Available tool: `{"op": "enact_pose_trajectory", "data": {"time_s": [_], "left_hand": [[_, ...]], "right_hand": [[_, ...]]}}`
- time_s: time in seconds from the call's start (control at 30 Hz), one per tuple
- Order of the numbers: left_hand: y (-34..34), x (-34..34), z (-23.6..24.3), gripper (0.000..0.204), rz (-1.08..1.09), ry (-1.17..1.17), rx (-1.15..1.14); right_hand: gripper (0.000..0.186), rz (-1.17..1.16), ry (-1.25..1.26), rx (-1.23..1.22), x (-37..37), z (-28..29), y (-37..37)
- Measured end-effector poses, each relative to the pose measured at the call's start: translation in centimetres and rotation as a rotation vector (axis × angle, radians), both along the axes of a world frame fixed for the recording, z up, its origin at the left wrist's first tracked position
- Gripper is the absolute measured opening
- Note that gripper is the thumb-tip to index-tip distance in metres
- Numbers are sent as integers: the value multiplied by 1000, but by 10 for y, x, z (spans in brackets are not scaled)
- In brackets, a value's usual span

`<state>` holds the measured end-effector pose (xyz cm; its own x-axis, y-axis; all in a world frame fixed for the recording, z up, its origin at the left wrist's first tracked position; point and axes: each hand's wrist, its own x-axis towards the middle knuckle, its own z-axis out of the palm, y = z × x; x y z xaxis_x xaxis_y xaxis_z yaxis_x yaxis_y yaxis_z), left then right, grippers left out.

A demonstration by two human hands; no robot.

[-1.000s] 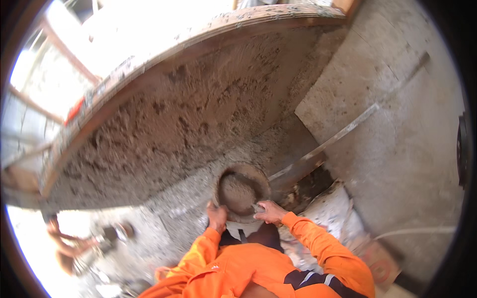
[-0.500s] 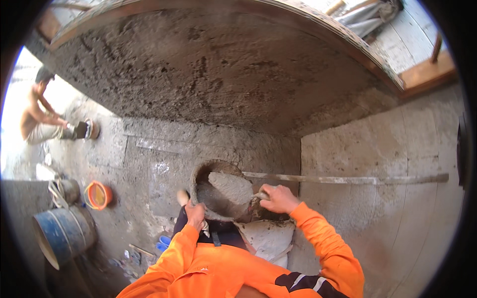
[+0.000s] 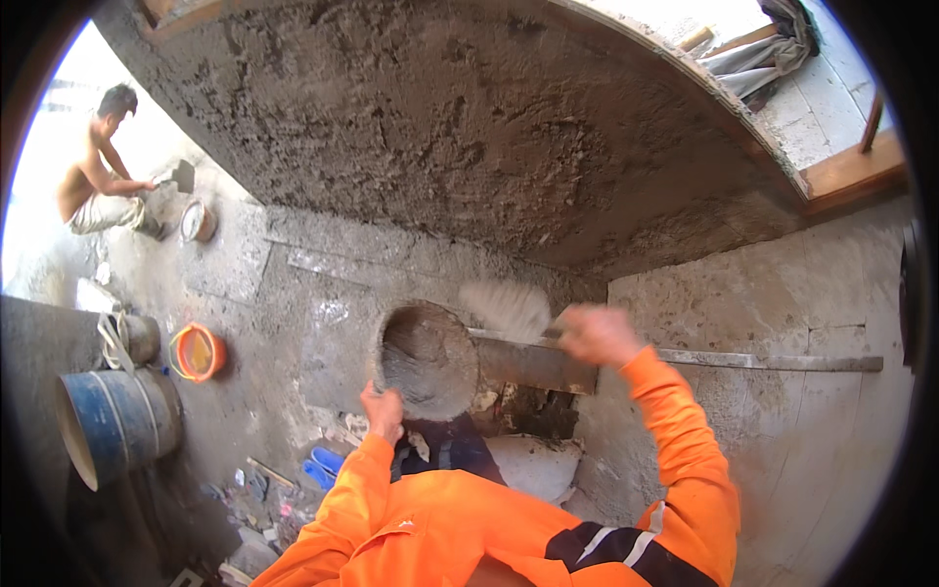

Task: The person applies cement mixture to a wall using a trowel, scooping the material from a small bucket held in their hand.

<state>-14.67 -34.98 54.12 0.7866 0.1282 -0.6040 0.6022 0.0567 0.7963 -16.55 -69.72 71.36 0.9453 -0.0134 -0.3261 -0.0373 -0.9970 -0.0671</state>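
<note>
1. Orange cloth covers the person's jacket (image 3: 460,509); a pale mark on its chest is too small to read, and white stripes cross a dark panel by the right elbow.
2. Left hand (image 3: 382,409) pinches the near left edge of a round bowl (image 3: 379,344), its fingertips partly hidden.
3. Wet grey mortar (image 3: 425,377) lies inside the bowl, which sits in front of the person's body.
4. Right hand (image 3: 599,335) is wrapped around the handle of a trowel (image 3: 509,308); hand and blade are blurred. The blade is beside the bowl's upper right rim; whether they touch, I cannot tell.
5. Rough wet plaster coats the wall (image 3: 430,127) ahead.
6. Further left are a blue drum (image 3: 122,421), an orange bucket (image 3: 217,357) and blue slippers (image 3: 321,468); any lettering on them is too small to make out.
7. Beyond these, a co-worker (image 3: 93,181) squats, holding a flat tool (image 3: 178,176) near a small bucket (image 3: 208,223).
</note>
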Motion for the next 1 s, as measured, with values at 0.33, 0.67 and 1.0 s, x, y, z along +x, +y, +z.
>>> {"op": "enact_pose_trajectory", "data": {"time_s": [0.33,0.67,1.0], "left_hand": [[-30,11,46,23,-193,-57,-78],[-71,-24,38,42,32,59,-148],[-107,-56,71,46,117,35,-26]], "right_hand": [[31,-202,54,306,-51,-104,123],[19,-601,652,999,-2,0,-98],[21,92,1,22,-33,38,-73]]}}
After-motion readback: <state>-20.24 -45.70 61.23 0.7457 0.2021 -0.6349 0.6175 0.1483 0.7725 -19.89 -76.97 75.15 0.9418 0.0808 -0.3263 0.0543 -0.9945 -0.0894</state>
